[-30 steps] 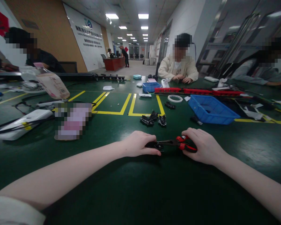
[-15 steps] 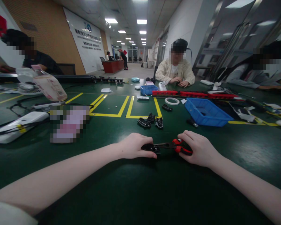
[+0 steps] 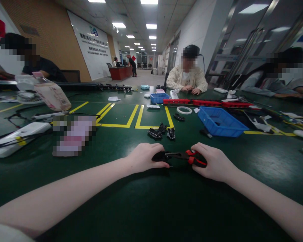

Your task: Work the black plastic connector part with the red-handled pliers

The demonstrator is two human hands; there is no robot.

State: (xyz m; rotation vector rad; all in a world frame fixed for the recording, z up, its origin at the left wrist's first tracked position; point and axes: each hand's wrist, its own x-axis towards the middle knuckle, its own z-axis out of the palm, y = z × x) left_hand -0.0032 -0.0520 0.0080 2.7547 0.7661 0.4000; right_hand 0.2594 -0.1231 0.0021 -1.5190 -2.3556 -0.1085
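Just above the green table (image 3: 146, 208), my left hand (image 3: 147, 156) pinches a small black part (image 3: 159, 156) between thumb and fingers. My right hand (image 3: 212, 159) is wrapped round the red and black handles of long-nose pliers (image 3: 180, 155). Their jaws point left and reach the right end of the black part; whether they bite on it is too small to tell. Beyond my hands, several similar black parts (image 3: 155, 133) lie in a loose group by the yellow tape. One more black piece (image 3: 179, 117) lies apart, farther back.
A blue bin (image 3: 222, 129) stands at the right, with a small black item (image 3: 206, 133) beside it. A roll of white tape (image 3: 184, 110) lies behind. On the left are a phone (image 3: 75, 136), a white device with cables (image 3: 20, 139) and a bottle (image 3: 53, 95). A person (image 3: 187, 79) sits opposite.
The camera view has shifted slightly. Both hands keep their grips, and the pliers stay at the black part with almost no movement.
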